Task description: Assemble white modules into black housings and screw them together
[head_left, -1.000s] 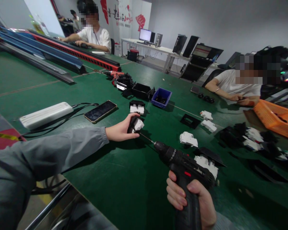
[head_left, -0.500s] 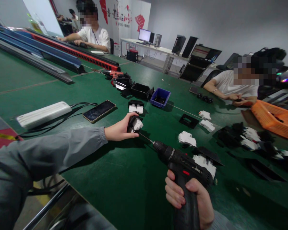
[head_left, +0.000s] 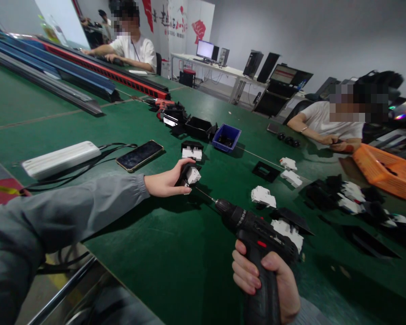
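Seen from the head camera, the left hand [head_left: 162, 184] lies on the green worktop [head_left: 155, 253] near the middle of the frame, fingers curled around a small black-and-white plastic part [head_left: 190, 175] and pinning it down. The right hand [head_left: 264, 284], at about five o'clock from that part, is wrapped tight around the grip of a black cordless screwdriver [head_left: 253, 230]; its thin bit [head_left: 205, 194] points toward ten o'clock and meets the part's near side.

Judging by its look, the part is light, rigid moulded plastic with smooth faces, so it would likely skate or twist under the bit unless held by its far and side edges, clear of the tip, as the left hand has it. The screwdriver appears much heavier, with its weight forward, and is best taken by the handle.

At twelve o'clock from the held part sits another black-and-white piece [head_left: 192, 152], and past it a blue bin [head_left: 227, 136]. A phone [head_left: 139, 155] and a white power bank [head_left: 61, 159] lie toward ten o'clock. More white parts [head_left: 263, 196] rest at three o'clock, with an orange basket [head_left: 387, 171] far off at two o'clock. A seated person [head_left: 338, 124] works at the worktop's far right side, another [head_left: 130, 45] at eleven o'clock.
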